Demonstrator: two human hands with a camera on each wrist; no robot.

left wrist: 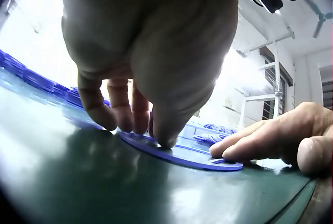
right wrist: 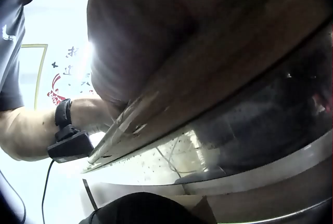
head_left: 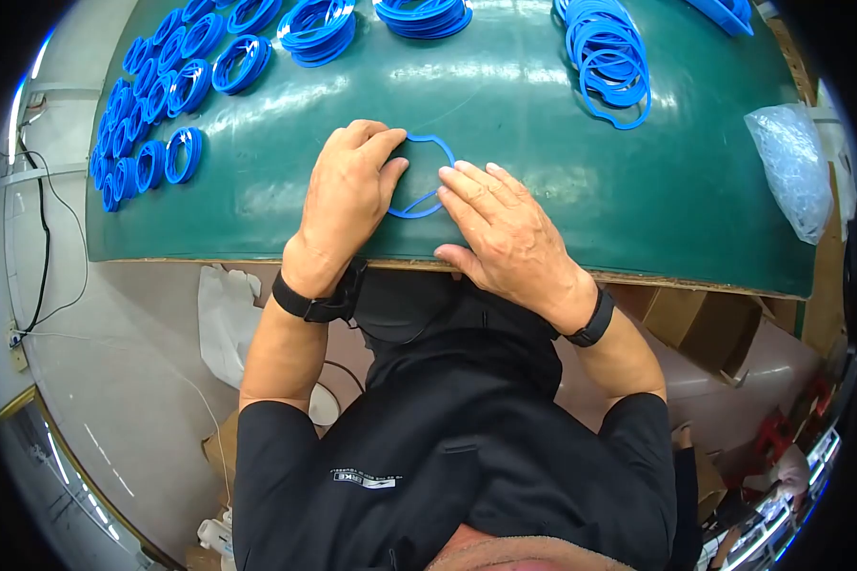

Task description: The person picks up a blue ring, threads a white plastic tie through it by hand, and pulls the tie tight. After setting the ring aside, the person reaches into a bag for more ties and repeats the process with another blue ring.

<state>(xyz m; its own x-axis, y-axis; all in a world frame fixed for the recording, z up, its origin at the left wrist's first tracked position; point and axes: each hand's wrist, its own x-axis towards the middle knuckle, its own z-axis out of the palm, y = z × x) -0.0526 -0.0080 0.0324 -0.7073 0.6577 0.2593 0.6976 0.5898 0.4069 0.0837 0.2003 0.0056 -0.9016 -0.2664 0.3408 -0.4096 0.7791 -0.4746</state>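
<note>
On the green table, a thin blue ring (head_left: 419, 211) (left wrist: 182, 160) lies flat between the two hands. My left hand (head_left: 345, 195) (left wrist: 151, 52) is at its left side, fingers bent down and thumb tip on the ring, pinching its edge. My right hand (head_left: 509, 233) (left wrist: 281, 138) lies with nearly straight fingers, their tips on the ring's right edge. Within the ring, a narrow blue strip crosses the lower part. The right wrist view shows the right hand (right wrist: 140, 36) dark and close, with its fingers and the ring hidden.
Bundles of blue rings (head_left: 243, 65) stand at the table's left and back. A loose pile of rings (head_left: 611, 62) lies back right, near a blue tray (head_left: 726, 13). A clear plastic bag (head_left: 792, 167) rests at the right edge. The table's front edge (head_left: 638, 279) runs below the hands.
</note>
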